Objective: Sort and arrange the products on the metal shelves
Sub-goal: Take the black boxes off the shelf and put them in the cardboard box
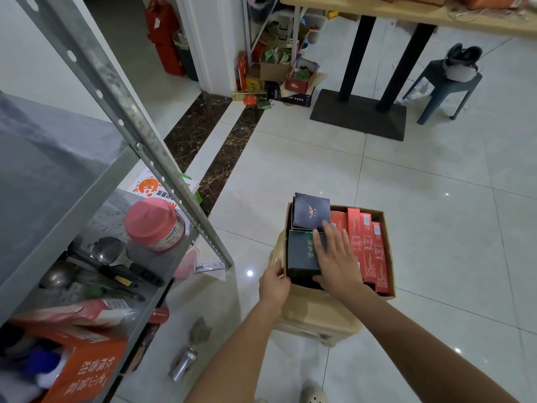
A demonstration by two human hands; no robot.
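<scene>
Beside the shelf, left hand seemingly grips the carton rim; right hand lies flat on a dark box.

I see the carton at my 12 o'clock, the metal shelves at 9 and a table behind at 1. In the carton, a far box lies behind a near box at 9, upright packs at 3.
</scene>
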